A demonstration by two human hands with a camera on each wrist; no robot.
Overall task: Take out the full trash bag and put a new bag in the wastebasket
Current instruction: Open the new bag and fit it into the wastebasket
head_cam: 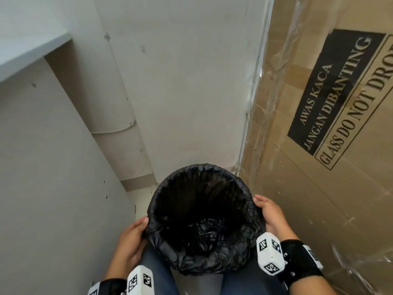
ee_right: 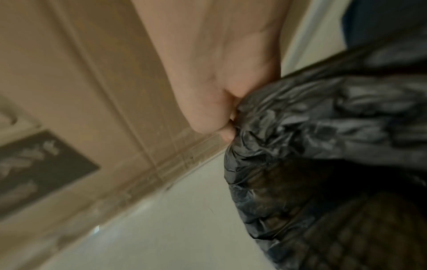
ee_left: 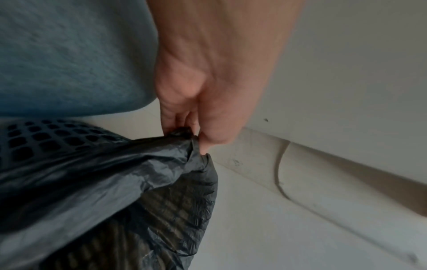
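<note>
A big cardboard box point(head_cam: 319, 124) stands on the right, just beside the wastebasket point(ee_left: 34, 138). It says glass, do not drop. A pale wall point(head_cam: 180, 81) is behind and another on the left, so the wastebasket sits in a tight corner on the floor point(ee_left: 277, 228).

The wastebasket has little holes in its side. A black trash bag point(head_cam: 202, 220) lines it, with the edge folded over the rim. Something crumpled lies at the bottom (too dark to tell what).

The left hand point(head_cam: 131, 241) pinches the bag's edge on the near left side. The right hand point(head_cam: 270, 213) pinches it on the right side. Both sets of fingers point(ee_left: 203, 144) are curled tight on the thin plastic.

I think the step is fitting or freeing the bag edge at the rim. To do it well, both hands should pull evenly, not too hard, since thin plastic can rip. The box is close, so the right hand has little room.
</note>
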